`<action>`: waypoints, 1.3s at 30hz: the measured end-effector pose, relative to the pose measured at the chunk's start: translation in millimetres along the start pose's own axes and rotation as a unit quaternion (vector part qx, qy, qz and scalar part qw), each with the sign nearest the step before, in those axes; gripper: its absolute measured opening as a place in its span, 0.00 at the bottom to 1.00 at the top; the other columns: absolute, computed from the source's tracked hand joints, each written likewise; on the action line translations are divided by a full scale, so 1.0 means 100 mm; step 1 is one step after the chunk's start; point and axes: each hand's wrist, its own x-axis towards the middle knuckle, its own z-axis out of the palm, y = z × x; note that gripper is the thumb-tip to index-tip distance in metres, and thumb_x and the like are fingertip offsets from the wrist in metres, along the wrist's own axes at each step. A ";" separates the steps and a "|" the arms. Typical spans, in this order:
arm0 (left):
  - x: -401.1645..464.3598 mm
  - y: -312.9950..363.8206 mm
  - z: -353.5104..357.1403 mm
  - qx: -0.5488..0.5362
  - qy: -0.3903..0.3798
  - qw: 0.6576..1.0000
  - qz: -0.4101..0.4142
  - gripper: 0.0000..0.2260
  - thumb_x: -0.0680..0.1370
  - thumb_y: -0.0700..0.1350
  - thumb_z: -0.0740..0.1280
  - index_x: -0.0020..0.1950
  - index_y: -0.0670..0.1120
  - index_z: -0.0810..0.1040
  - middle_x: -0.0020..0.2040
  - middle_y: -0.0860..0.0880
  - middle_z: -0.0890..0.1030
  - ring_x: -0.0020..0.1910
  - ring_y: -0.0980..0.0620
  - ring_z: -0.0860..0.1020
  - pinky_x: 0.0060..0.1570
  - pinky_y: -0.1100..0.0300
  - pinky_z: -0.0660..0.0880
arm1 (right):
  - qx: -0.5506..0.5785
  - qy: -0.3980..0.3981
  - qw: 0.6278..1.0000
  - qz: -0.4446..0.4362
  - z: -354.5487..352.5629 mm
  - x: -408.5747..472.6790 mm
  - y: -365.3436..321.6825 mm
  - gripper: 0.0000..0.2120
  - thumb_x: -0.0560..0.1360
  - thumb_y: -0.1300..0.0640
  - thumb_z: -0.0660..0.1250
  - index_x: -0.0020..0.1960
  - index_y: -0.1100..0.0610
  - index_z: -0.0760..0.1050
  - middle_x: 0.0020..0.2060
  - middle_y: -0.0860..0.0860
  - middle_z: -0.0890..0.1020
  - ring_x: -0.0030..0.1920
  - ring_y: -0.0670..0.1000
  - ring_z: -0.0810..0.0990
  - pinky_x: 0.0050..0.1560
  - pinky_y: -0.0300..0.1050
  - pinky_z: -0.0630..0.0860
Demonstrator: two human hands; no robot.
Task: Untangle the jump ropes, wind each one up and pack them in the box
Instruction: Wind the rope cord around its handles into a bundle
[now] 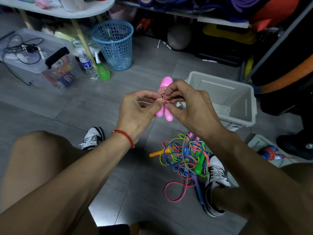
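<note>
Hands met above the grey tiled floor, holding one wound jump rope between them; the left hand [138, 109] pinched the pink-and-white braided cord [162, 94] from the left, thumb and fingers closed on the wraps, and the right hand [188, 102] pinched the same bundle from the right, fingers curled over it; neither grip was wide, both were narrow and closed on the cord. The pair of glossy pink plastic handles [165, 99] lay side by side with their long axis running near to far, one end showing beyond the fingers and the other end below them; the cord was wrapped crosswise around their middle. The open pale grey plastic box [250, 114] stood on the floor just right of the hands and slightly farther off, so the right hand was the nearer one to it; packing would probably mean a short carry to the right. The tangled heap of coloured ropes [184, 156], with blue, yellow, pink and green strands, lay on the floor nearer the person, below the right forearm, beside a black-and-white sneaker [216, 173]; those remained to be sorted.
</note>
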 end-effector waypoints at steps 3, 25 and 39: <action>0.00 0.00 0.01 0.024 -0.009 1.000 0.003 0.05 0.75 0.35 0.73 0.47 0.44 0.84 0.36 0.41 0.84 0.35 0.48 0.82 0.43 0.47 0.84 | 0.005 0.002 1.000 -0.005 0.00 0.01 0.02 0.13 0.71 0.66 0.75 0.52 0.57 0.76 0.44 0.48 0.83 0.44 0.47 0.83 0.50 0.46 0.80; -0.05 -0.06 0.14 -0.028 0.067 0.997 -0.033 0.10 0.75 0.35 0.73 0.55 0.41 0.80 0.45 0.51 0.84 0.34 0.56 0.82 0.41 0.53 0.83 | 0.002 0.007 1.000 -0.008 0.13 0.12 0.08 0.17 0.64 0.65 0.70 0.53 0.58 0.74 0.39 0.48 0.81 0.38 0.45 0.76 0.43 0.40 0.75; -0.08 -0.10 0.15 -0.201 -0.062 0.947 -0.241 0.08 0.81 0.36 0.62 0.48 0.40 0.81 0.37 0.43 0.79 0.38 0.47 0.83 0.51 0.53 0.80 | 0.014 -0.021 1.000 -0.011 0.08 0.08 0.08 0.17 0.65 0.63 0.71 0.52 0.56 0.73 0.38 0.47 0.81 0.38 0.48 0.77 0.44 0.44 0.77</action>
